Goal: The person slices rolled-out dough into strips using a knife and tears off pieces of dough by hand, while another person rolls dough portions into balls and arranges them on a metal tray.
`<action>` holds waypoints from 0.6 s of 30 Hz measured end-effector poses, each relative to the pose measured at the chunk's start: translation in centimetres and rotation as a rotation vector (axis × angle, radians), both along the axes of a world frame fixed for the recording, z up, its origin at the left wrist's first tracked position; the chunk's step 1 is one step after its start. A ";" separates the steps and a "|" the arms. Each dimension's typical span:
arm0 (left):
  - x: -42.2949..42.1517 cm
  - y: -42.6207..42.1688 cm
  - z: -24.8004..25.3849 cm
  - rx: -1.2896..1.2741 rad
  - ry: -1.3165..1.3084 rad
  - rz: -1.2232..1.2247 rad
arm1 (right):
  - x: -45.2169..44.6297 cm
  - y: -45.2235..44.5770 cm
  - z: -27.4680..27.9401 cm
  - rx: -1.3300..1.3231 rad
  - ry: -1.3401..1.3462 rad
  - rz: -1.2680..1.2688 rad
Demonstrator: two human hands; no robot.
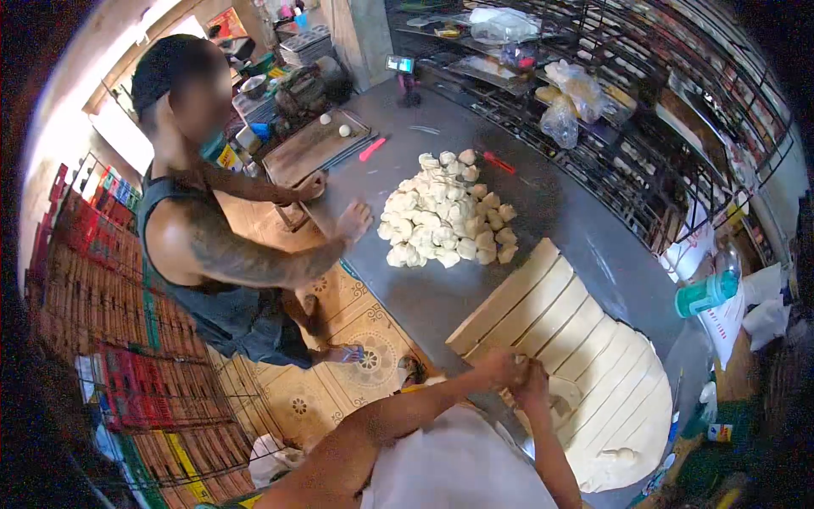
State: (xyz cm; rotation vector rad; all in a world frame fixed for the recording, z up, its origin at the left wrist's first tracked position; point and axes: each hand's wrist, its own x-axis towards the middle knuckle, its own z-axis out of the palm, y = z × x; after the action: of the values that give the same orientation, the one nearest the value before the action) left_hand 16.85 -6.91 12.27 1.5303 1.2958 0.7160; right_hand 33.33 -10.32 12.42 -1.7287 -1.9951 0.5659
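My left hand [502,371] and my right hand [532,387] are together at the near edge of the table, fingers closed. What is between them is too small and hidden to make out. Right beside them lies a big flat sheet of dough [615,386], cut by long lines into strips. Part of its near edge is hidden by my hands. Farther up the grey table [407,305] rests a heap of dough pieces [437,212]. A co-worker's hand [354,222] is on the table to the left of that heap.
The co-worker [203,212] stands at the left side. A tray [297,153] carries two dough balls; a pink-handled tool [371,149] and a red one [498,163] lie on the table. A phone [400,64] stands at the back. Metal racks [627,59] line the far side.
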 end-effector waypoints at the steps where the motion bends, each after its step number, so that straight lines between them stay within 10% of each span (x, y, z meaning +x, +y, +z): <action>1: 0.0 0.3 0.4 0.002 0.004 -0.003 | -0.2 0.3 -0.1 0.002 0.004 -0.003; 10: -2.9 4.1 0.8 0.335 0.006 0.239 | -2.6 4.3 3.3 -0.104 0.137 0.211; 13: -6.2 9.5 -3.3 0.025 0.227 0.250 | -3.8 5.5 1.8 -0.040 0.087 0.302; 18: -9.8 11.1 0.5 0.821 0.433 0.248 | -3.6 6.1 1.4 0.099 0.014 0.343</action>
State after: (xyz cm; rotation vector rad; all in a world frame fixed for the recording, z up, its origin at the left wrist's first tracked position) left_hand 7.08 4.17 12.77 2.2939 1.6338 1.2231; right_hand 29.73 -4.24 13.81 -1.3283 -2.2854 0.5746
